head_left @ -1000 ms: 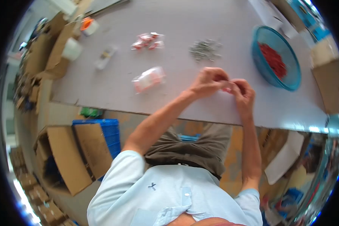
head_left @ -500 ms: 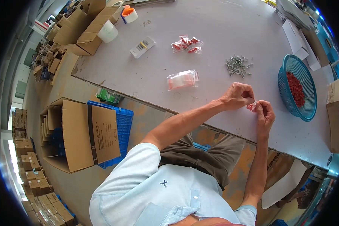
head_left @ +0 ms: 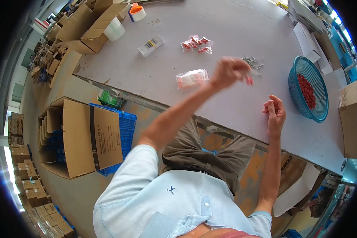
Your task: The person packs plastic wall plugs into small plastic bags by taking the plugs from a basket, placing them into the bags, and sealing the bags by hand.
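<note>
Hands: no longer together as half a second ago; the left hand (head_left: 229, 72) has swung up and left across the table (head_left: 166, 59), while the right hand (head_left: 276, 115) stays by the front edge.
In the way: the left hand partly hides the pile of screws (head_left: 253, 62).
Tabletop: a stack of flat clear bags (head_left: 192, 78) lies just left of that hand, filled bags (head_left: 195, 44) beyond; a barcoded packet (head_left: 150, 45) and an orange-cored tape roll (head_left: 137, 12) lie farther left.
Blue basket (head_left: 320, 83): tilted, holding small red parts (head_left: 306, 91).
Floor carton (head_left: 77, 139): cardboard dividers inside (its side is printed), beside a blue crate (head_left: 127, 127).
Left grip: fingertips pinched on a bagged red piece (head_left: 248, 80) (blurred), above the table near the screws.
Right grip: fingers half curled, thumb raised; whether they meet, I cannot tell.
</note>
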`<state>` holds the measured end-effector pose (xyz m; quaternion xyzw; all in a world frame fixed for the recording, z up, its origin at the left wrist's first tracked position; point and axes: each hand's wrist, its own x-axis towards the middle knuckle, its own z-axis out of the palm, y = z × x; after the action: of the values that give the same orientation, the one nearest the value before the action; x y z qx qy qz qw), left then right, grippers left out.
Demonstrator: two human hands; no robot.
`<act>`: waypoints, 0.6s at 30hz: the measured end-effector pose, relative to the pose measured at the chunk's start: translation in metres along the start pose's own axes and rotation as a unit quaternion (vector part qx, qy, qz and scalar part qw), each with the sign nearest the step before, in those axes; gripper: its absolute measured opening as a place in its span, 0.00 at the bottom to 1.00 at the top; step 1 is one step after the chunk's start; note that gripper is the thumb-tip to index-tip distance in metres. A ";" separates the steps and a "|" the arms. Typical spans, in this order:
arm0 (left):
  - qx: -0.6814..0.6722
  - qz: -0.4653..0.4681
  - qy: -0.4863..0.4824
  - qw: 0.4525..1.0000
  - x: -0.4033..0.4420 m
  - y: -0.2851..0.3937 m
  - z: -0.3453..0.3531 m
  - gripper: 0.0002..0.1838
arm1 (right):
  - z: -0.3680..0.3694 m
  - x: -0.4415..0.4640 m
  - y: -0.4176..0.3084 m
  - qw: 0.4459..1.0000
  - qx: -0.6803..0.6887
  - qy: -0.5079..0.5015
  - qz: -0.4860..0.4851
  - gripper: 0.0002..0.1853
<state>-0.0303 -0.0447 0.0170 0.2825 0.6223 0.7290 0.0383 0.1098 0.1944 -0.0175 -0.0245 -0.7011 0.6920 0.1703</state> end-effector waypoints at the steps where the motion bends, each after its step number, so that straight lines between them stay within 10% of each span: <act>1: 0.059 0.007 0.032 0.998 0.010 0.009 -0.030 0.08 | 0.000 0.000 0.001 1.000 -0.003 -0.001 0.001 0.12; 7: 0.260 -0.192 0.112 0.940 0.035 0.018 -0.162 0.16 | 0.021 -0.001 -0.003 0.984 -0.179 0.006 -0.008 0.08; 9: 0.627 -0.006 0.215 0.749 0.027 -0.001 -0.183 0.17 | 0.040 0.000 -0.008 0.962 -0.267 -0.007 -0.051 0.06; 18: 0.533 0.104 0.056 0.838 -0.094 0.033 -0.108 0.19 | 0.166 0.047 -0.009 0.916 -0.307 -0.199 -0.165 0.15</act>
<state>0.0089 -0.1858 0.0062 0.2809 0.8828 0.2989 -0.2288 0.0224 0.0472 0.0033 0.1787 -0.8924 0.3955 0.1235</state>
